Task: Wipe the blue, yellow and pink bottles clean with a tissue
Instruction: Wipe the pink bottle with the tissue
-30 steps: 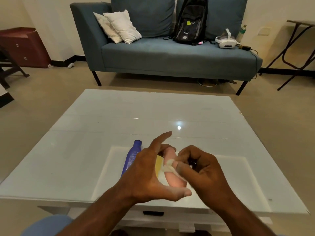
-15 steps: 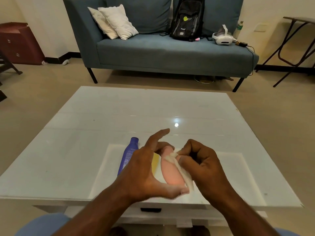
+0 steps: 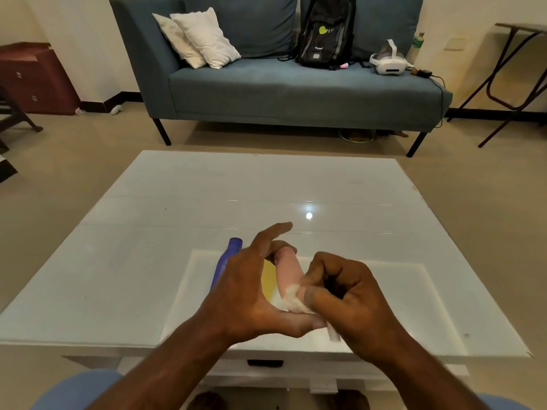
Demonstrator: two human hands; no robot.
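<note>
Pinching the tissue [image 3: 291, 301] in my right hand [image 3: 346, 303], I rub the pink bottle [image 3: 288, 269] my left hand [image 3: 251, 294] grips; yellow bottle [image 3: 268, 279] and blue bottle [image 3: 226, 261] lie leftward, their cleanliness untellable.

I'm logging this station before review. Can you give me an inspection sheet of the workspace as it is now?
Surface: glossy white table, lamp glare.
Job's things: pink bottle held up; yellow bottle and blue bottle lying on the table; tissue against the pink bottle.
Clutter: nothing seen.
Grippers: left hand grips the pink bottle; right hand pinches the tissue.
Cables: a cord hangs off the sofa.
Surroundings: sofa, pillows, backpack, headset.
</note>
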